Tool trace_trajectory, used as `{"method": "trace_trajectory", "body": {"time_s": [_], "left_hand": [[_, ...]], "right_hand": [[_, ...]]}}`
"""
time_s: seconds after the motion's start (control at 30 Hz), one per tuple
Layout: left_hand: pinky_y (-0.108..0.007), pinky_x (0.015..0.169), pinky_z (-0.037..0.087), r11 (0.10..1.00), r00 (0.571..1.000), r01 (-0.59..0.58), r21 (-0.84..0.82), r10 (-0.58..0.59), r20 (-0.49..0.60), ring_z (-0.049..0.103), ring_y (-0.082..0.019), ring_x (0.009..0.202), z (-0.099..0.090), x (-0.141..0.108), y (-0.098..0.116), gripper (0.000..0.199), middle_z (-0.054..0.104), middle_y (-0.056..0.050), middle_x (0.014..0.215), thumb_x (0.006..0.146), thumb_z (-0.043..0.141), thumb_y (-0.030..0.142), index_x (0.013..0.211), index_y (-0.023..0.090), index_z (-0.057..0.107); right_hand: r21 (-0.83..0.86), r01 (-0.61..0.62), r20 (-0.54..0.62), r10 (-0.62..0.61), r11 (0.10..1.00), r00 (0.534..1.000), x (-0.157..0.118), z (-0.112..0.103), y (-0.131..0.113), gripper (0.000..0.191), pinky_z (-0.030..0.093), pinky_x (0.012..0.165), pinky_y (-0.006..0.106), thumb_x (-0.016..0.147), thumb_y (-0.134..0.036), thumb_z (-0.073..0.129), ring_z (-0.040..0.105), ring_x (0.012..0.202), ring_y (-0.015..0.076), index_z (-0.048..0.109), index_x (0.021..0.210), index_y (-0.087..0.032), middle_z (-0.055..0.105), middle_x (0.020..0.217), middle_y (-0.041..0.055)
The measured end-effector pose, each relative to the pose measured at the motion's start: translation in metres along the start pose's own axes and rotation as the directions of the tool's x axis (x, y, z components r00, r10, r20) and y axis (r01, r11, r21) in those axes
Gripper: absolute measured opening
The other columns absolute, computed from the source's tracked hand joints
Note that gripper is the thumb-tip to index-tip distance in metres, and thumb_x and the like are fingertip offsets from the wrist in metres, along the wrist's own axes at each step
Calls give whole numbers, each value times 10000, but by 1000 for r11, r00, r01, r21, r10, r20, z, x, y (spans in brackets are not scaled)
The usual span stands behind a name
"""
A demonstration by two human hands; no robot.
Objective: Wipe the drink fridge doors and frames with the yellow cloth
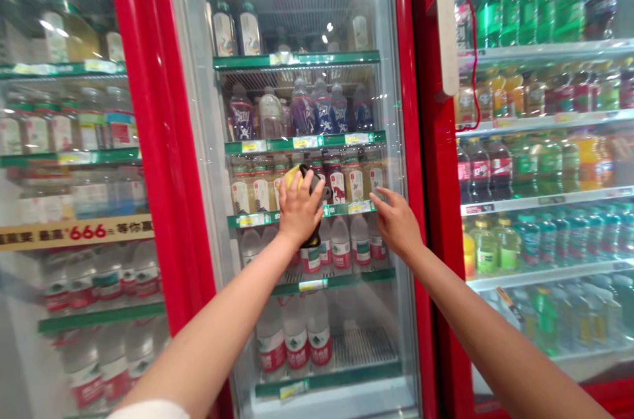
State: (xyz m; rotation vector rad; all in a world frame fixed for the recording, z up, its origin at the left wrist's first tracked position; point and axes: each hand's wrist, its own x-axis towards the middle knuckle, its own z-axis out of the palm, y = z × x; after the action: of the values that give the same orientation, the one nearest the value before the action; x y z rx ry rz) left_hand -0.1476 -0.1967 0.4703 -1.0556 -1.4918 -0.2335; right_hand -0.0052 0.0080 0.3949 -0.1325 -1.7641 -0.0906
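Note:
My left hand (298, 211) lies over a yellow-and-black handheld tool (293, 176) at the glass door (317, 102) of the middle fridge. Its fingers point upward across the tool, and the palm side is hidden, as is most of the tool; its exact kind does not show. To the right, my right hand (396, 221) is up by the same glass with nothing visible in it. The index finger reaches out to the left and the other fingers are loosely bent. Whether its fingertips touch the pane I cannot tell.
Behind the glass, green-edged shelves (297, 61) carry several drink bottles (341, 244). Red frames (413, 141) border the door. Another bottle fridge stands on either side. A white box (447, 42) with a red cord (475, 55) is fixed on the right-hand frame.

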Motion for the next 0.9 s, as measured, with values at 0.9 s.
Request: {"method": "trace_trajectory", "body": {"time_s": [0.9], "left_hand": [[-632, 1266, 186, 988, 982, -151, -26, 153, 110, 323, -336, 1532, -7, -35, -15, 625, 450, -124, 1600, 860, 708, 260, 1460, 280, 534]], "right_hand": [[91, 99, 58, -104, 991, 993, 6, 43, -73, 703, 364, 1239, 502, 922, 0, 384, 240, 1568, 239, 355, 1585, -230, 350, 1657, 119]]}}
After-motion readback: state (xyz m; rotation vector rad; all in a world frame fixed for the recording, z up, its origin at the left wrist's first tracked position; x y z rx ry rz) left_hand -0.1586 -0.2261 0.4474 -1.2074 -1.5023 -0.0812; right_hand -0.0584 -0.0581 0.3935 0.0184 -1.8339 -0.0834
